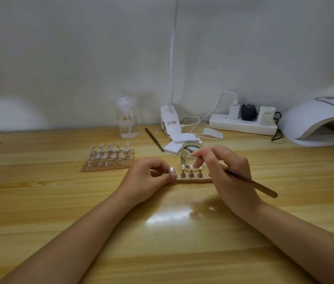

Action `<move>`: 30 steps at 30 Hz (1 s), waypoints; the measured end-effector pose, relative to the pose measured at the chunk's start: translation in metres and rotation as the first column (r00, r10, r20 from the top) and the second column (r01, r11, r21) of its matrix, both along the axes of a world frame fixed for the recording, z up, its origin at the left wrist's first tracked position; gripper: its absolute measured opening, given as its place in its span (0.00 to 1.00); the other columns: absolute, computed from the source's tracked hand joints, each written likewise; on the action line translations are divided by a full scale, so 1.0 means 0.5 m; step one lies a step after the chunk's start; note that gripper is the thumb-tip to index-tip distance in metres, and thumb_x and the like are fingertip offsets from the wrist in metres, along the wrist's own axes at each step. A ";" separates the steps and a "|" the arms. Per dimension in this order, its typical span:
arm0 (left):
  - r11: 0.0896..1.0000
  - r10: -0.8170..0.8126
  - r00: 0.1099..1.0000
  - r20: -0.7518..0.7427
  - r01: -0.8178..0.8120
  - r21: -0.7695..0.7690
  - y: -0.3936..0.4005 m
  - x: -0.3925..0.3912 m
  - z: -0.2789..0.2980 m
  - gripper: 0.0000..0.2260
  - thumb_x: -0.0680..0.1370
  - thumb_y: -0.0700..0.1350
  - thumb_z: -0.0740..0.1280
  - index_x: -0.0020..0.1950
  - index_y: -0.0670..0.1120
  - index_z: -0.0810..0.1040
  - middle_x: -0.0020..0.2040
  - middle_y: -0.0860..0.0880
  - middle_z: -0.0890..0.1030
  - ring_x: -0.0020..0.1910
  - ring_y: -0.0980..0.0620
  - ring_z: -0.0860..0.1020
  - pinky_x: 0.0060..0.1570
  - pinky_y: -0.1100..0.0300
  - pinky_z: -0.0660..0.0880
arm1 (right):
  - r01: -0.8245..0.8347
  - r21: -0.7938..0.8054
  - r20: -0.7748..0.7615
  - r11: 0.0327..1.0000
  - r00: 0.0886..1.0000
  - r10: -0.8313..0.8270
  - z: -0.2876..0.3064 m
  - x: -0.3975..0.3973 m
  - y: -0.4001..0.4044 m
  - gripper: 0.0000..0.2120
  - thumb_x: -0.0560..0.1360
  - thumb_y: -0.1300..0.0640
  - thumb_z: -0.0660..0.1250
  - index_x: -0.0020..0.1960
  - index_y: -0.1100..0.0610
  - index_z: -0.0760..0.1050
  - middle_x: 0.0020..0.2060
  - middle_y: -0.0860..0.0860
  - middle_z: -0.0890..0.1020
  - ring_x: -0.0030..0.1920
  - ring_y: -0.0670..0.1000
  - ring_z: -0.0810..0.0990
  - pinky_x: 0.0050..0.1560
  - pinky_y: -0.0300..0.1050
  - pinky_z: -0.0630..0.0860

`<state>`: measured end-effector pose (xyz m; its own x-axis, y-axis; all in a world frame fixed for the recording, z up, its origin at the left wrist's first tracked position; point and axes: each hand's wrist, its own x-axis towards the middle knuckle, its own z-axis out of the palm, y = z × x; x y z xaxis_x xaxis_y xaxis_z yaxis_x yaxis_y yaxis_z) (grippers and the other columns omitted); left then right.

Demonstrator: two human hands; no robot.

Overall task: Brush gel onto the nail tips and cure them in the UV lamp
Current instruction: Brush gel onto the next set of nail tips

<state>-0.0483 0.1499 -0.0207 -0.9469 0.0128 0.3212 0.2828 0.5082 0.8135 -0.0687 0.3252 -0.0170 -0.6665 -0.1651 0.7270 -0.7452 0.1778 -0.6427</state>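
Fingers of the left hand (149, 177) curl round and pinch a single nail tip (171, 170) on its small stand, raised just off the near strip holder (194, 178); fingers of the right hand (226, 171) curl round a dark-handled brush (250, 182), its handle trailing out past the wrist to the right, its bristle end hidden behind the hand; between the two hands three more nail tips (191, 167) stand upright on metal pegs in the same holder, directly under the right fingertips; just beyond those fingertips sits a small clear glass jar (190, 153), with white pads (179, 143) stacked behind it and a second brush (154, 139) lying on the bench (59, 201) beside them; farther left of the left fingers, well apart, a wooden rack (108, 158) carries rows of further tips; behind it stands a clear pump bottle (126, 119); at the wall a white clip lamp (170, 121) and a power strip (242, 124) with plugged chargers; far right of the right fingers, at the bench's back edge, the white UV lamp (313, 119) sits with its display lit and its opening facing the hands.
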 end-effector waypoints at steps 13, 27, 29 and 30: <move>1.000 0.028 0.999 0.018 -0.028 -0.005 0.000 -0.003 -0.002 0.08 0.68 0.39 0.74 0.35 0.51 0.79 0.37 0.49 0.82 0.42 0.49 0.81 0.51 0.51 0.77 | 0.229 0.321 -0.315 0.919 0.941 -0.125 0.000 -0.042 0.027 0.12 0.74 0.49 0.62 0.42 0.56 0.78 0.34 0.45 0.81 0.35 0.41 0.76 0.47 0.50 0.72; 1.000 0.000 0.999 0.044 0.000 -0.001 0.002 0.000 0.002 0.05 0.68 0.40 0.74 0.40 0.47 0.80 0.39 0.50 0.81 0.39 0.60 0.78 0.48 0.64 0.76 | 0.189 0.479 -0.320 0.858 0.947 -0.030 -0.015 -0.045 0.024 0.10 0.66 0.57 0.74 0.45 0.56 0.78 0.38 0.47 0.81 0.40 0.50 0.79 0.46 0.47 0.69; 1.000 -0.004 0.999 0.042 0.004 -0.012 0.003 0.000 0.003 0.07 0.67 0.41 0.75 0.42 0.49 0.80 0.39 0.51 0.81 0.38 0.63 0.77 0.46 0.66 0.75 | 0.185 0.476 -0.319 0.860 0.947 -0.027 -0.015 -0.046 0.023 0.10 0.65 0.59 0.74 0.45 0.56 0.78 0.37 0.48 0.81 0.40 0.52 0.79 0.46 0.47 0.68; 1.000 -0.002 0.999 0.042 0.003 -0.019 0.003 0.001 0.003 0.08 0.67 0.41 0.75 0.43 0.50 0.80 0.40 0.51 0.81 0.38 0.63 0.77 0.47 0.66 0.75 | 0.183 0.475 -0.319 0.861 0.947 -0.025 -0.015 -0.046 0.022 0.10 0.65 0.60 0.74 0.45 0.57 0.78 0.37 0.48 0.81 0.39 0.52 0.79 0.46 0.47 0.68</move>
